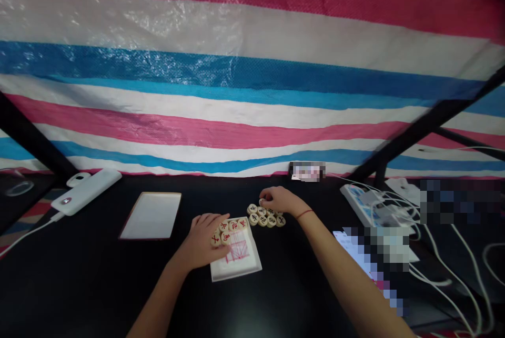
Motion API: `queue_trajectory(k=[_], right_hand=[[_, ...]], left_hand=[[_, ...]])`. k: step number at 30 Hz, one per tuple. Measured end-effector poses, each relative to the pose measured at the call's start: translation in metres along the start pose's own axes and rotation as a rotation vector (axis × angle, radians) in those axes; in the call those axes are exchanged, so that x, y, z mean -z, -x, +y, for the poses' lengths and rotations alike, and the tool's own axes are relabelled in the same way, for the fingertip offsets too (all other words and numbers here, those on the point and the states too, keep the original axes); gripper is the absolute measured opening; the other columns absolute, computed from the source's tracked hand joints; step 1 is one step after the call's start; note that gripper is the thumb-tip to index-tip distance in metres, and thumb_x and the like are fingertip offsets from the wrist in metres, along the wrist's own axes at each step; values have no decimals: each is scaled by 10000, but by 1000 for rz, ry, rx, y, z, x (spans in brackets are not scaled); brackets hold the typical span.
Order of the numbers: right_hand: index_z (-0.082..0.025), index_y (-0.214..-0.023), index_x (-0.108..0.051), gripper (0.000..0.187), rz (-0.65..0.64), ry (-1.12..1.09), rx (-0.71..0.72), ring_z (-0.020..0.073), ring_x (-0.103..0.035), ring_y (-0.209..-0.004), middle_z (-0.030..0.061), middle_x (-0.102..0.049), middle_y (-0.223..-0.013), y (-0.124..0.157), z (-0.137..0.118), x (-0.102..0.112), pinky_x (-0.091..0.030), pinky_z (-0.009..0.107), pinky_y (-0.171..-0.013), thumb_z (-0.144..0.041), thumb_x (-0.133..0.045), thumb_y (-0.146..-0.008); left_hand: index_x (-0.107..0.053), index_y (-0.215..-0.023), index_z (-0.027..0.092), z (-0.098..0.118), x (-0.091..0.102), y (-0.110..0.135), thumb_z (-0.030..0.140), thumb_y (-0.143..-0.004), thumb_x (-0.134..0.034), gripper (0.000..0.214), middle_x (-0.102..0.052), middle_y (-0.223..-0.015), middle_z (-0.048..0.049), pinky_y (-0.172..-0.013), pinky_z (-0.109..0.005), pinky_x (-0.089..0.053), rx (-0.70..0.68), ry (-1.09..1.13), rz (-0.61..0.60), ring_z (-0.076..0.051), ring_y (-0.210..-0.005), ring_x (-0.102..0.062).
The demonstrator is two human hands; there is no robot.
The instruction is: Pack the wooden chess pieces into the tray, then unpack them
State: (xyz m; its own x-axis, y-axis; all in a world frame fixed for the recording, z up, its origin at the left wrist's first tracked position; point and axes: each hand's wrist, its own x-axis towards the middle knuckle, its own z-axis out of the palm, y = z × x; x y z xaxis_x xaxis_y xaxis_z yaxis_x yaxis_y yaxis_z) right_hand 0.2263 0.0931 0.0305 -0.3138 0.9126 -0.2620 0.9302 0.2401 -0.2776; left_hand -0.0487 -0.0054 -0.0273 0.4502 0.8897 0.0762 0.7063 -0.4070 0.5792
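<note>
A shallow white box [236, 265] with a red grid pattern inside lies on the black table. Several xiangqi pieces with red characters [225, 238] sit along its far left part. My left hand [203, 241] rests over the box's left edge against these pieces, its fingers stretched and its thumb apart. Just beyond the box's far right corner, several xiangqi pieces with black characters [262, 220] stand grouped in rows on the table. My right hand [281, 201] is at the far side of this group, fingers bent and closed on a xiangqi piece [262, 202], partly hidden by the fingertips.
To the left lies a white rectangular lid [151, 215] with a dark rim. A white device with a cable [87, 192] is further left. At the right are a power strip [358, 205], white cables and a lit screen [347, 243]. A striped sheet [236, 133] hangs behind the table.
</note>
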Motion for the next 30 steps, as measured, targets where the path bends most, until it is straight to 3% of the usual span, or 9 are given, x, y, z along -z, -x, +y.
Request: queue_trajectory(k=[9, 19, 30], right_hand=[[-199, -1047, -722, 290, -39, -57, 67, 162, -664, -823, 33, -731, -921, -3, 9, 0, -461, 214, -733, -208, -543, -819], [-217, -1025, -716, 275, 20, 63, -43, 211, -667, -861, 58, -731, -964, 6, 0, -4, -456, 255, -743, -302, -598, -792], [-187, -932, -747, 246, 53, 91, -58, 231, -682, -880, 92, -741, -934, -8, -10, -6, -465, 252, -716, -162, -630, -716]], left_hand=[[-488, -1343, 289, -2, -2, 1, 316, -735, -656, 631, -570, -1309, -62, -1060, -472, -289, -12, -10, 21, -290, -1216, -473], [-503, -1325, 286, 1, -1, 0, 310, -742, -645, 601, -576, -1295, -56, -1054, -468, -295, 7, -45, 12, -282, -1212, -480], [-489, -1339, 288, -1, -2, 0, 273, -729, -654, 633, -580, -1295, -54, -1053, -472, -303, -15, -44, 23, -283, -1202, -493]])
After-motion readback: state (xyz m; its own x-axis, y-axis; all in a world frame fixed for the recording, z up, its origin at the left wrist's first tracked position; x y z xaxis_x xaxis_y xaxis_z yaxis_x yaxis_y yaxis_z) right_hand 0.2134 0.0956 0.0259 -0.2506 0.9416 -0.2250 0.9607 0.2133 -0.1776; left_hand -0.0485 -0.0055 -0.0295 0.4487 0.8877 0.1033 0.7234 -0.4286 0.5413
